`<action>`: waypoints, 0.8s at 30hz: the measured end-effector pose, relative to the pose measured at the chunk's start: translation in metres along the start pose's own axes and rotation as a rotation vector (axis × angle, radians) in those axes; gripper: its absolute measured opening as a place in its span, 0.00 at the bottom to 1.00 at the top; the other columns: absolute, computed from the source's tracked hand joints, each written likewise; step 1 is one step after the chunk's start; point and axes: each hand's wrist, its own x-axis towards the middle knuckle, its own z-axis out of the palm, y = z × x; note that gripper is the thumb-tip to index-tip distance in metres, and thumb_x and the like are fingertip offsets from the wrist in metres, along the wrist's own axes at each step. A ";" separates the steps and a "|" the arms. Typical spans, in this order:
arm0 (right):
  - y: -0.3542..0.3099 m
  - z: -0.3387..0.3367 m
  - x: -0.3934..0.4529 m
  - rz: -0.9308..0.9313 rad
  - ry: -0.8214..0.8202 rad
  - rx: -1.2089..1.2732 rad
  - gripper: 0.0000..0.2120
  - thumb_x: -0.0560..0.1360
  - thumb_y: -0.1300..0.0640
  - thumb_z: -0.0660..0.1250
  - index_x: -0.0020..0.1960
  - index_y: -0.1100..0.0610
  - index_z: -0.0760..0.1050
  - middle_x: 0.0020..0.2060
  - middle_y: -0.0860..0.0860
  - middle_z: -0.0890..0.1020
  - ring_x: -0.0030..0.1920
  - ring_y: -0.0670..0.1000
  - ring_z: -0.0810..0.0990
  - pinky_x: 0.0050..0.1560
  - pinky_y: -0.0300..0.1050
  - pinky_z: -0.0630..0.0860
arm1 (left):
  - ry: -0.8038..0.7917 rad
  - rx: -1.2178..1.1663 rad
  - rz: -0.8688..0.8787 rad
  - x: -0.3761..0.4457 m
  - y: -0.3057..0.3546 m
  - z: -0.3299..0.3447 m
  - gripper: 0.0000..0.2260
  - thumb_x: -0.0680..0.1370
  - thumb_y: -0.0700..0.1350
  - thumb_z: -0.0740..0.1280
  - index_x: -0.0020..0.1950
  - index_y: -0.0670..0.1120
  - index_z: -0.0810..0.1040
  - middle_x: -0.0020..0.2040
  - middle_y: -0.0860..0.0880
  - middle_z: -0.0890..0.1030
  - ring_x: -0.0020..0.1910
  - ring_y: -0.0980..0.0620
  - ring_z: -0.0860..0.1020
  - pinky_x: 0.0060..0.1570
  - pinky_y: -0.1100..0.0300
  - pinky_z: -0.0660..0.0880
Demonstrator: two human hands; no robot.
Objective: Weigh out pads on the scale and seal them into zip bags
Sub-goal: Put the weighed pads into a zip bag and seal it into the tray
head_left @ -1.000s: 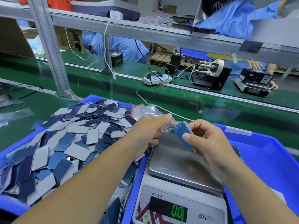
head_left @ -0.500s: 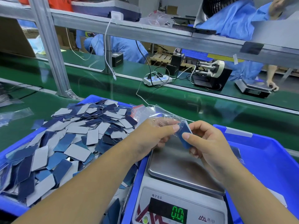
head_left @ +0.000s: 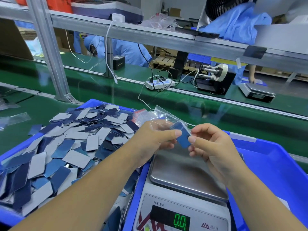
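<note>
The head view showed the bagging step in hand: a small stack of blue pads (head_left: 182, 135) was being fed into a clear zip bag (head_left: 164, 115) held in the air just above the steel pan of the scale (head_left: 186, 172), whose display read 0.0 with nothing on the pan. The left hand (head_left: 155, 139) gripped the bag at its mouth, fingers curled round the film and thumb stretched toward the pads. The right hand (head_left: 211, 145) pinched the near end of the stack between thumb and curled fingers, with the far end already under the plastic. How far the stack sat inside could not be told through the film. The next move probably called for pushing the pads fully in, then pressing the zip strip closed along its whole length. Loose pads lay heaped in the blue bin (head_left: 10, 220) to the left.
</note>
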 end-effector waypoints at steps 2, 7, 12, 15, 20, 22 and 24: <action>0.000 -0.002 0.000 -0.005 0.019 0.014 0.08 0.68 0.68 0.74 0.39 0.55 0.82 0.34 0.57 0.81 0.30 0.53 0.80 0.31 0.42 0.78 | -0.013 -0.001 0.002 0.001 0.000 0.000 0.05 0.69 0.43 0.76 0.45 0.47 0.87 0.45 0.44 0.85 0.38 0.52 0.80 0.37 0.63 0.77; 0.004 0.001 0.000 -0.044 0.047 -0.011 0.08 0.67 0.68 0.74 0.37 0.56 0.83 0.31 0.57 0.80 0.30 0.52 0.80 0.31 0.41 0.78 | -0.151 0.178 -0.037 -0.005 -0.004 0.005 0.06 0.73 0.44 0.75 0.43 0.57 0.86 0.39 0.54 0.84 0.39 0.58 0.79 0.40 0.64 0.76; 0.003 0.002 0.001 -0.021 0.026 0.051 0.06 0.63 0.62 0.75 0.41 0.56 0.83 0.35 0.56 0.82 0.33 0.52 0.80 0.35 0.42 0.80 | -0.029 0.135 0.015 0.000 -0.004 0.007 0.06 0.70 0.47 0.75 0.46 0.56 0.87 0.41 0.54 0.84 0.36 0.59 0.77 0.39 0.63 0.72; 0.005 0.001 0.001 -0.007 0.043 0.053 0.06 0.70 0.68 0.72 0.40 0.59 0.83 0.34 0.58 0.82 0.33 0.54 0.81 0.34 0.42 0.79 | -0.008 0.139 0.017 0.001 -0.006 0.006 0.07 0.68 0.49 0.76 0.44 0.54 0.87 0.39 0.52 0.83 0.35 0.57 0.75 0.39 0.61 0.72; 0.007 0.009 0.000 -0.018 0.077 0.077 0.03 0.64 0.63 0.74 0.39 0.60 0.83 0.33 0.59 0.82 0.32 0.55 0.81 0.29 0.40 0.75 | -0.011 0.229 0.051 0.001 -0.009 0.004 0.21 0.63 0.56 0.79 0.48 0.43 0.85 0.38 0.45 0.78 0.38 0.51 0.73 0.37 0.59 0.70; 0.007 0.010 0.000 -0.012 0.072 0.097 0.03 0.65 0.61 0.74 0.38 0.59 0.84 0.33 0.59 0.83 0.33 0.55 0.82 0.28 0.40 0.74 | -0.020 0.210 0.078 0.001 -0.007 0.005 0.16 0.63 0.54 0.78 0.46 0.48 0.86 0.38 0.46 0.80 0.37 0.51 0.74 0.35 0.61 0.70; 0.006 0.009 -0.001 0.004 0.039 0.133 0.01 0.69 0.62 0.74 0.40 0.59 0.85 0.35 0.59 0.83 0.35 0.55 0.82 0.28 0.39 0.73 | -0.027 0.190 0.106 0.001 -0.006 0.005 0.10 0.65 0.50 0.79 0.44 0.51 0.87 0.38 0.48 0.82 0.37 0.52 0.75 0.35 0.62 0.69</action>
